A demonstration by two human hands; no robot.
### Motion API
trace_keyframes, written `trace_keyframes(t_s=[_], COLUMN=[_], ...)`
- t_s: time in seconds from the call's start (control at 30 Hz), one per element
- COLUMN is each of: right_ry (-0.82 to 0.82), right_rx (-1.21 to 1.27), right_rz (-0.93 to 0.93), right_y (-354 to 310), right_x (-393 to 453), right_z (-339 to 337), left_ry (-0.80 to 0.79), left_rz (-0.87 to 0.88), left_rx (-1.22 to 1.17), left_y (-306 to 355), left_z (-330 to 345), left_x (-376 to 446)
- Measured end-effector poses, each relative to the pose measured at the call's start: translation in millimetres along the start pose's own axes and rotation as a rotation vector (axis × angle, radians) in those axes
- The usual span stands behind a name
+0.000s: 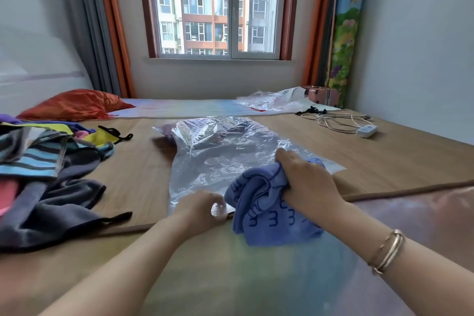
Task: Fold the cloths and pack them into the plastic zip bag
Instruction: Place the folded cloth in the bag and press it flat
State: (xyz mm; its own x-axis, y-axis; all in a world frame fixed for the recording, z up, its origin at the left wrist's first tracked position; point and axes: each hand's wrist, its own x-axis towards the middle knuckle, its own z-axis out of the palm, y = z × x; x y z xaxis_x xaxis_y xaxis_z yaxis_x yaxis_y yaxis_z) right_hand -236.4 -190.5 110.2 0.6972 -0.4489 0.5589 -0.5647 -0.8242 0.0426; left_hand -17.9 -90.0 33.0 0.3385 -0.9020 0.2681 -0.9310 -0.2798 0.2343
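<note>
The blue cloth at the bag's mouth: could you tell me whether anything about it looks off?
Yes: the blue cloth, gripped by the right hand, is bunched rather than folded, while the left hand pinches the zip bag.

Zip bag (218, 159) mid-mat, cloth (266, 210) at its mouth, cloth pile (46, 162) left

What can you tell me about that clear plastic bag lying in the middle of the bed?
The plastic zip bag is clear, thin and crinkled, shining with glare from the window. It lies flat on the wooden mat, its mouth toward the person. Something purplish shows through its far end. The left hand pinches its near edge, while the right hand grips a bunched blue cloth at that opening, resting partly on the plastic. Whether any of the cloth is already inside cannot be told.
</note>
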Motion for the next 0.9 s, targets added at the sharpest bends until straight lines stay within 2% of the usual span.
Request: trace_keyframes(t_s=[0.1, 0.17, 0.27, 0.43, 0.57, 0.63, 0.73, 0.87, 0.9], right_ry=[-0.02, -0.004, 0.051, 0.118, 0.169, 0.196, 0.164, 0.189, 0.147], right_rx=[0.079, 0.121, 0.17, 0.11, 0.043, -0.003, -0.112, -0.147, -0.155], right_rz=[0.0, -0.044, -0.117, -0.18, -0.14, -0.127, -0.096, -0.108, -0.136], right_y=[-3.7, -6.8, -9.4, -7.3, -8.2, -9.2, -15.8, -36.8, -45.6], right_x=[0.0, -2.7, -7.6, -17.6, -19.6, -20.9, -23.8, -14.4, -9.3], right_z=[6.8, 11.4, 17.0, 15.7, 7.3, 2.0, -7.6, -22.8, -27.1], left_ry=[-0.063, -0.108, -0.099, 0.038, -0.04, 0.047, 0.309, 0.361, 0.349], left_rz=[0.037, 0.018, -0.081, -0.29, -0.4, -0.355, -0.258, -0.119, -0.096], left_rx=[0.052, -0.03, -0.334, -0.718, -1.041, -1.146, -1.181, -1.225, -1.246], left_y=[-5.7, -12.4, -25.3, -24.9, -25.5, -22.6, -5.6, 15.0, 17.1], left_z=[-7.9, -15.3, -23.9, -26.7, -22.5, -22.4, -28.5, -40.1, -44.3], left_x=[-7.4, -9.8, -11.2, -15.4, -16.9, -16.4, -17.5, -22.6, -25.9])
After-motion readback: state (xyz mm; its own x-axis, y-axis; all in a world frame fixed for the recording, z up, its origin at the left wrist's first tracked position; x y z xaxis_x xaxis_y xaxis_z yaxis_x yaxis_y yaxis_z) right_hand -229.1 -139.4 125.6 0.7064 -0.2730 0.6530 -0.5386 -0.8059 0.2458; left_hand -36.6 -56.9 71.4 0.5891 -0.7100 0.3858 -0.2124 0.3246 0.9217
